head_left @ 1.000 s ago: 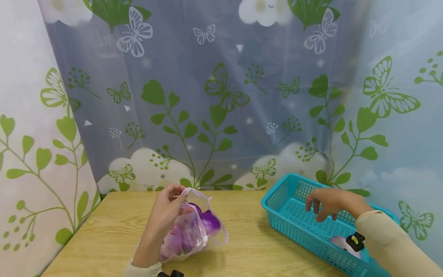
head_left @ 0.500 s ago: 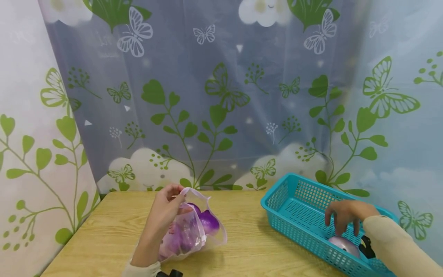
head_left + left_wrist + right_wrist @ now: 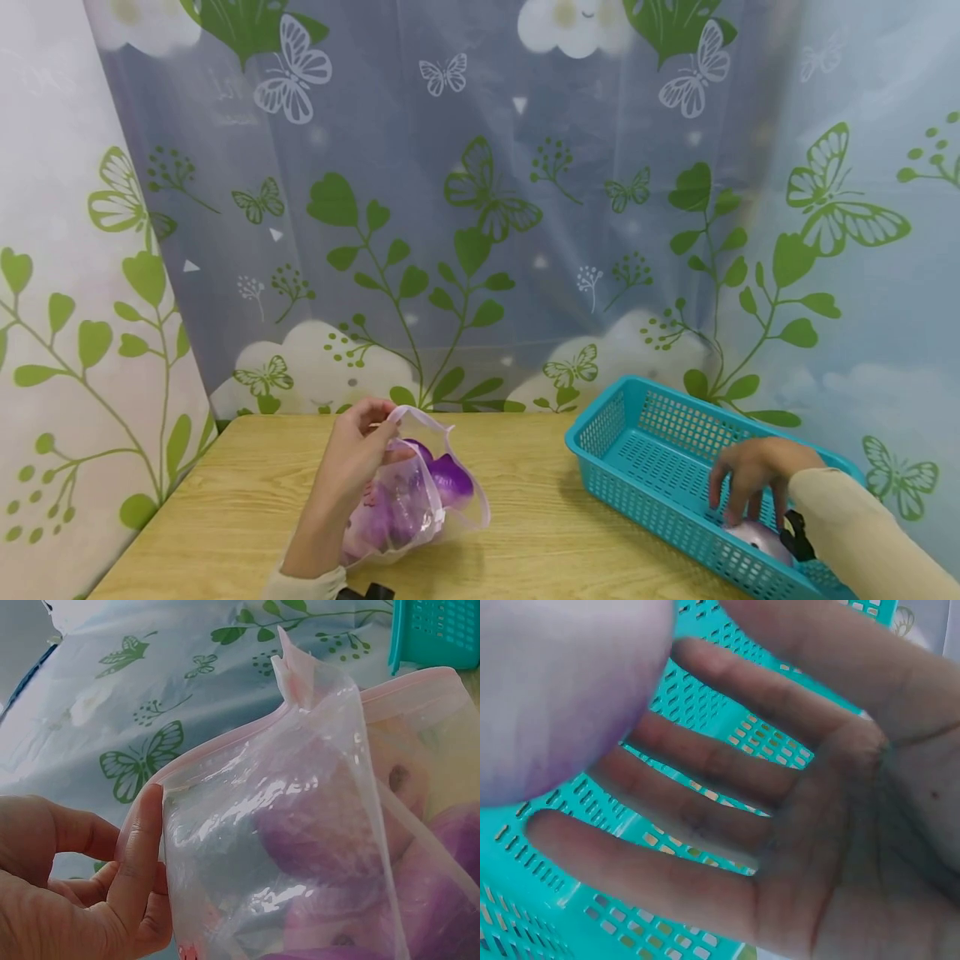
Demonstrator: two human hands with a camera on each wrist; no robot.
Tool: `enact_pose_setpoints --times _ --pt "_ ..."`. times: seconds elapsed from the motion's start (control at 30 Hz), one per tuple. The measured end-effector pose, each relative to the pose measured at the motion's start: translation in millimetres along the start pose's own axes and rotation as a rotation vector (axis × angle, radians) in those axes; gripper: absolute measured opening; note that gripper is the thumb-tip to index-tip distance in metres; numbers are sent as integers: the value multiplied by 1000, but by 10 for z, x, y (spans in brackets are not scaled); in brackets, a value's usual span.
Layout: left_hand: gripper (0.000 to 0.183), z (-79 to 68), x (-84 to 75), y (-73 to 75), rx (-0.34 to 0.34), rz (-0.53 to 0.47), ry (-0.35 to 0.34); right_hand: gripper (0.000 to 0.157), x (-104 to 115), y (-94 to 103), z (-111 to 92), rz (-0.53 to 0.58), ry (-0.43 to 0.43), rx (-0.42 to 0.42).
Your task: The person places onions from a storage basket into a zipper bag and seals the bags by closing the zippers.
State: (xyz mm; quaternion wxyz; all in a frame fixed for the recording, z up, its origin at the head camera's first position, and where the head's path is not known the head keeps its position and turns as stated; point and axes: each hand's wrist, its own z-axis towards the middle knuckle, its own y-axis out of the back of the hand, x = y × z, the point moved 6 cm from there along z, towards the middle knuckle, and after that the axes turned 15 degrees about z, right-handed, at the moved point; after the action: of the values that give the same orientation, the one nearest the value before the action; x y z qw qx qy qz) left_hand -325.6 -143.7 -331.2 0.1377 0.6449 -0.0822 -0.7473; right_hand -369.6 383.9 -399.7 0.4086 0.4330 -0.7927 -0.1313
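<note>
My left hand (image 3: 360, 450) pinches the edge of a clear zip bag (image 3: 232, 825) with a pale pink rim, holding its mouth up. Purple-and-white onions (image 3: 450, 479) lie inside, partly blurred by the plastic. To the right, my right hand (image 3: 761, 475) reaches down into the blue basket (image 3: 637, 492), over a pale onion (image 3: 761, 540) with a dark spot. In the right wrist view the fingers (image 3: 705, 765) are spread and fairly straight, their tips right at the underside of that onion (image 3: 562, 690).
The bag and the basket stand apart on a wooden table (image 3: 532, 517). A curtain (image 3: 480, 275) with green leaves and butterflies hangs behind the table. The basket's raised walls surround the right hand.
My right hand has come down and to the right inside the basket, onto the pale onion. That onion has shifted slightly rightward. My left hand still holds the bag, almost unmoved.
</note>
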Motion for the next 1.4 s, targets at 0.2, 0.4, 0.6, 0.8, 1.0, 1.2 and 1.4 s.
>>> enact_pose_setpoints --times 0.2,0.4,0.6,0.8,1.0,1.2,1.4 --pt "17 7 6 18 -10 -3 12 33 -36 -100 -5 29 -93 114" --pt "17 3 -8 16 -6 -7 7 31 -60 -126 7 8 -104 132" --pt "16 1 -23 27 -10 -5 16 28 -39 -108 16 22 -96 132" --pt "16 2 -21 28 -12 2 20 39 -90 -135 6 21 -162 155" --pt "19 -5 -13 22 -7 0 15 38 -87 -152 -9 6 -139 155" --pt "18 0 2 22 -7 2 20 38 51 -37 -78 1 -9 59" --pt "21 15 10 10 0 -2 7 43 293 145 -215 11 123 -6"
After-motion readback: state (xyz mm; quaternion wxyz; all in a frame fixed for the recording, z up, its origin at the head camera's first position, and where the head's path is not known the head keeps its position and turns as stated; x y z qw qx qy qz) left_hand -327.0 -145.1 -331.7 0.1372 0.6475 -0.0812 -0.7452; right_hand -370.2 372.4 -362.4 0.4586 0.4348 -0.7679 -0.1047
